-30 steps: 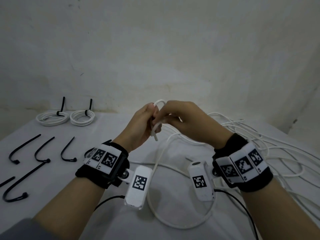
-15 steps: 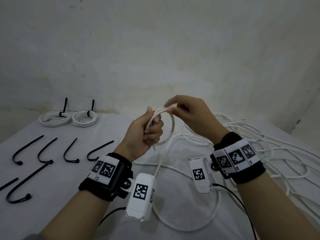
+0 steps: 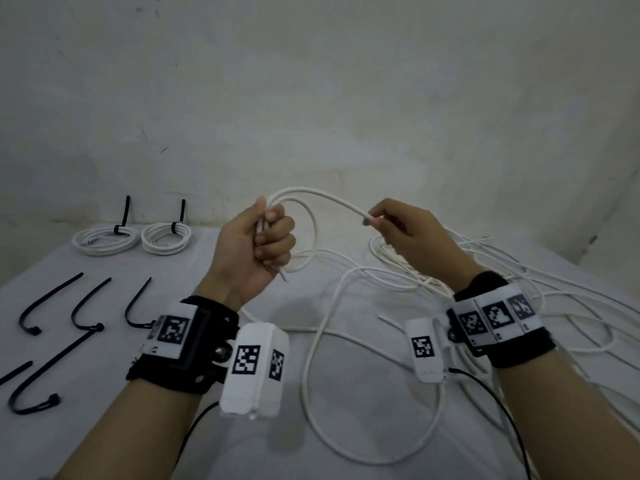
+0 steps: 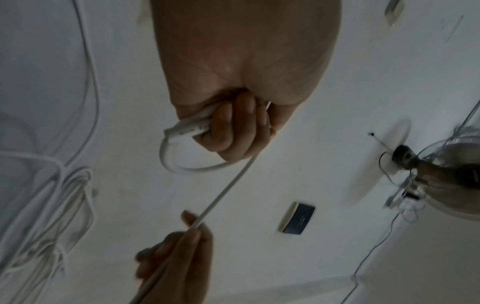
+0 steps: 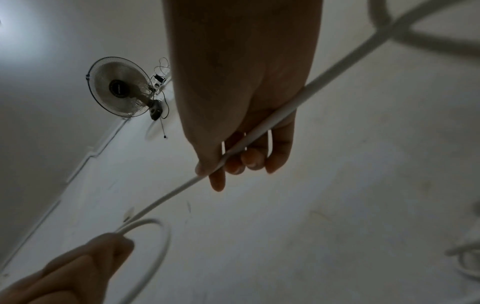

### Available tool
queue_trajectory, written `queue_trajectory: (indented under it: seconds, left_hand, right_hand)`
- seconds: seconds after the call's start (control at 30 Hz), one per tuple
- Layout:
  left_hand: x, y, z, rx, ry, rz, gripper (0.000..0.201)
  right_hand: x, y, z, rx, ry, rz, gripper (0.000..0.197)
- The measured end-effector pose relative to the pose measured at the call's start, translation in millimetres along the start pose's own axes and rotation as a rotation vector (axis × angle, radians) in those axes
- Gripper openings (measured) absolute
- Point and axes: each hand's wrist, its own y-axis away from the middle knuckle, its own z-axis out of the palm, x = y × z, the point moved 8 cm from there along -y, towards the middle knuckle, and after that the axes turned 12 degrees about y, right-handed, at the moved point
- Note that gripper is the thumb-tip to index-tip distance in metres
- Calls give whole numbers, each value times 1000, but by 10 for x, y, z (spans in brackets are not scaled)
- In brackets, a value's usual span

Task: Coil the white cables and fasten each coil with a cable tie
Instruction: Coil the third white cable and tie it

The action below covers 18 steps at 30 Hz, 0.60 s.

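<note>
My left hand [image 3: 268, 239] is raised above the table, its fingers curled round the start of a white cable [image 3: 322, 197]; one small loop [image 3: 310, 237] hangs from the fist. The cable arcs right to my right hand [image 3: 384, 225], which pinches it between thumb and fingers. In the left wrist view the left hand [image 4: 233, 127] grips the cable's end [image 4: 187, 129]; in the right wrist view the cable [image 5: 259, 137] runs through the right hand [image 5: 228, 164]. The rest of this cable trails down to a loose tangle of cables [image 3: 502, 299] on the table.
Two finished coils [image 3: 104, 239] [image 3: 166, 237] with black ties lie at the back left. Several loose black cable ties [image 3: 86, 306] lie along the left side of the white table [image 3: 104, 393]. A big cable loop [image 3: 374, 427] lies in front. A wall stands close behind.
My hands have moved apart: the right hand slid rightward along the cable, drawing out a longer span. The left hand keeps its grip, with one loop formed.
</note>
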Motion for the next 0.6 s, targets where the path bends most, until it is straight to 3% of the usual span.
queue_trajectory:
  seconds: [0.1, 0.23, 0.3, 0.43, 0.6]
  left_hand:
    - [93, 18, -42, 2, -25, 4, 30]
    - [3, 2, -59, 1, -42, -52, 31]
    - [0, -3, -53, -3, -41, -45, 32]
    - [210, 21, -9, -9, 29, 102, 29]
    - [485, 100, -33, 49, 115, 281, 24]
  right_hand:
    - [145, 47, -168, 37, 48, 17, 6]
    - [132, -32, -551, 257, 27, -10, 8]
    - [114, -81, -645, 302, -19, -16, 6]
    - [192, -65, -425, 158, -99, 1, 13]
    - [375, 47, -80, 8, 36, 25, 22]
